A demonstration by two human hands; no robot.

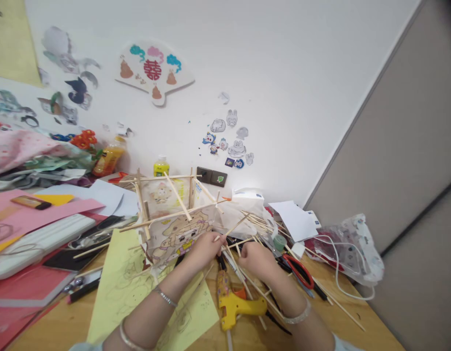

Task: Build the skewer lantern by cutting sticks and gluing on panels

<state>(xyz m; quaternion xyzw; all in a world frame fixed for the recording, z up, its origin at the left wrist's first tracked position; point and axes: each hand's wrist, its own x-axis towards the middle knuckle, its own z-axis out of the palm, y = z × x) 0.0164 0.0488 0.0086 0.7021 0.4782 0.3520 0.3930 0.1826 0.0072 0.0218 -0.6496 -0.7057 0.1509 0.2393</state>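
Note:
My left hand (206, 249) is closed around a thin wooden stick (235, 226), which slants up to the right from the fingers. Close beside it, my right hand (257, 261) is curled among loose sticks; what its fingers hold is hidden. Left of my hands stands a box-shaped stick frame (174, 210) with paper panels, its front one bearing a cartoon drawing (185, 234). A yellow hot glue gun (230, 304) lies below and between my hands, over several sticks.
Yellow paper with pencil sketches (117, 287) lies under my left forearm. Red-handled scissors (300, 273) and a clear plastic bag (360, 253) are at the right. Papers and a white case (46, 243) crowd the left. Bottles (161, 166) stand by the wall.

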